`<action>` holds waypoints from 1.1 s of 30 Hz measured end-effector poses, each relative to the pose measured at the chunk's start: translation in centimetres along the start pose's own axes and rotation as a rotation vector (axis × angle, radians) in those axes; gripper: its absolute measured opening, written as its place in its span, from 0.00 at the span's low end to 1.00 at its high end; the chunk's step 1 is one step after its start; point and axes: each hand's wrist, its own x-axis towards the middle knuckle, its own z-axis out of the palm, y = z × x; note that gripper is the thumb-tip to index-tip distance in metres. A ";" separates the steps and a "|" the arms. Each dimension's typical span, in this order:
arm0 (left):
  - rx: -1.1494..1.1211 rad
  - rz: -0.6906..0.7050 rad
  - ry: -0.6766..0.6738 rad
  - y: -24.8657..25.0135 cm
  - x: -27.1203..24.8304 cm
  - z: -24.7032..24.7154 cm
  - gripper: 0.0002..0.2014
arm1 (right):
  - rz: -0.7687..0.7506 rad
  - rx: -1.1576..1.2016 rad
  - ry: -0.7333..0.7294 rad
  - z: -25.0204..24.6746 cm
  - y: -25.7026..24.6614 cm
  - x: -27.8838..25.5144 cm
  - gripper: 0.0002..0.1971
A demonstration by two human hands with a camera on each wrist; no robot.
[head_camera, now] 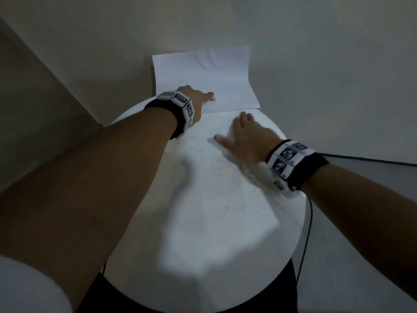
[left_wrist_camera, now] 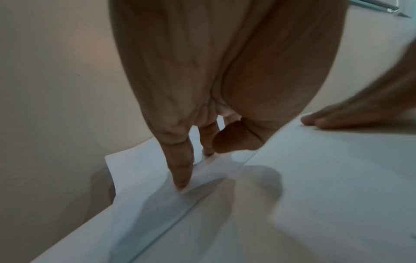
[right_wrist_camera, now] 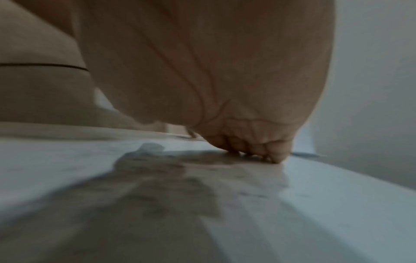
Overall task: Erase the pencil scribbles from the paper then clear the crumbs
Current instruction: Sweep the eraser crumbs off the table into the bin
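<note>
Right now both arms reach out over a round white bench [head_camera: 225,222]. At its far edge lies the paper [head_camera: 203,71], a white sheet that runs past the rim toward the wall, creased near its far end. The left hand [head_camera: 198,96] presses straight fingers [left_wrist_camera: 182,170] down on the sheet's near left part; from the left wrist view the fingertips touch the paper and the thumb is tucked under the palm, holding nothing. The right hand [head_camera: 243,136] lies flat on the bench just near of the paper's near edge, fingers spread and relaxed, tips touching the surface; it is blurred. Small dark crumbs [head_camera: 216,168] are scattered over the middle of the bench, near of the right hand. I cannot make out any scribbles on the sheet. A thin black cable [head_camera: 309,222] hangs off the right rim.
</note>
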 end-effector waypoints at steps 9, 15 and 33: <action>-0.043 0.003 0.001 0.4 -0.6 0.1 0.38 | -0.127 0.037 -0.103 0.5 0.9 -1.9 0.64; -0.067 0.037 -0.052 1.3 -1.2 -0.4 0.36 | -0.193 0.262 -0.056 2.4 1.0 -6.3 0.53; -0.070 0.002 -0.048 3.6 -3.3 1.4 0.33 | -0.128 0.221 -0.104 6.5 0.8 -11.6 0.63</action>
